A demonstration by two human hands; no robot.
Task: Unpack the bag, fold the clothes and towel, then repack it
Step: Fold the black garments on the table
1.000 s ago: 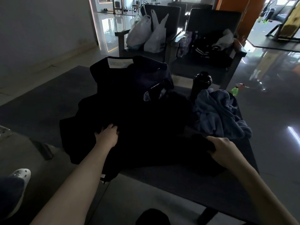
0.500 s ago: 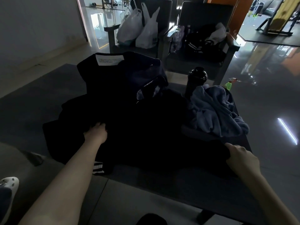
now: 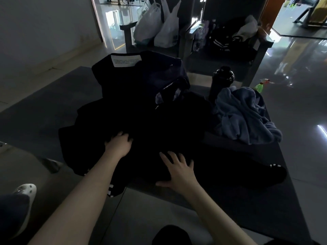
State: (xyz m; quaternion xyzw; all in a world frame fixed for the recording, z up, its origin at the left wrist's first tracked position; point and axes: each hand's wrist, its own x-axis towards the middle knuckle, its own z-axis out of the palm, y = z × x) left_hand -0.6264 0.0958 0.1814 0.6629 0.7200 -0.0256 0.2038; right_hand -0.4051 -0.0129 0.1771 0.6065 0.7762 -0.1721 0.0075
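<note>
The black garment (image 3: 177, 131) lies along the tabletop's (image 3: 256, 206) near edge, its long axis running left to right. Its striped cuff (image 3: 275, 165) trails toward the right edge. The right hand (image 3: 178, 169) is nearer that cuff and presses flat with fingers spread. The left hand (image 3: 118, 145) has its grip curled into cloth.

No text can be read: the white label (image 3: 126, 60) at the upper edge of the dark bag (image 3: 122, 85) carries some lines of small print, too blurred to make out, and the dark print on a white plastic bag (image 3: 168, 32) behind is too small.
</note>
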